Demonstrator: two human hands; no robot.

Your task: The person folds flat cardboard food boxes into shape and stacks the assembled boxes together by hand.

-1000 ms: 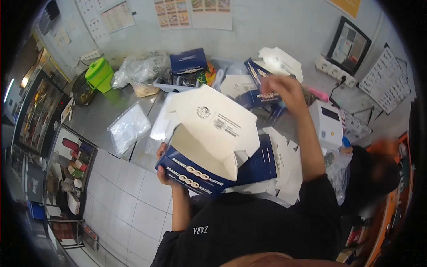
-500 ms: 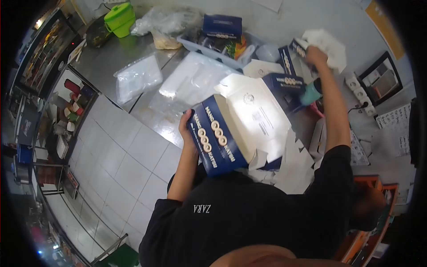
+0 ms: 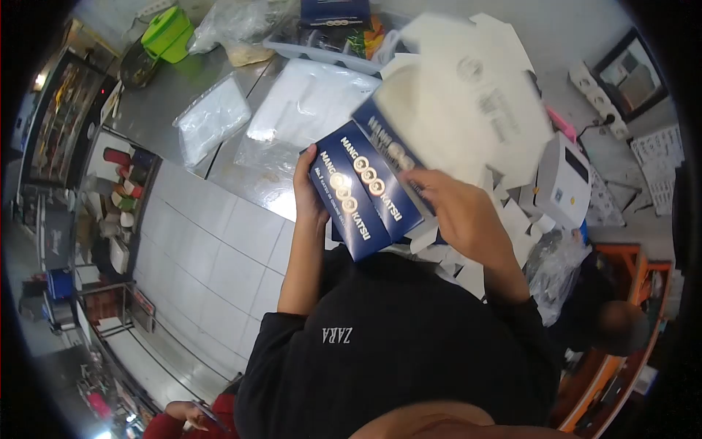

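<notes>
My left hand [image 3: 311,192] grips the left edge of a navy printed box [image 3: 365,190], its thumb on top of the edge. A second box [image 3: 482,102], with a white interior and a navy printed side, lies open just beyond the first, slightly blurred. My right hand [image 3: 457,212] is closed on the near edge of this second box, beside the first one. Behind both boxes, plastic-wrapped white packs [image 3: 311,102] rest on the metal table.
A blue-grey tray [image 3: 322,57] with mixed items stands at the back, near a green container [image 3: 168,34]. A white device [image 3: 561,179], power strip [image 3: 596,95] and clear plastic bag [image 3: 552,267] are at right. Another person's hand [image 3: 196,415] shows at bottom left.
My right hand has come back from the far right, bringing the second open box beside the first. The first box's white lid is no longer visible. Another person has appeared at bottom left.
</notes>
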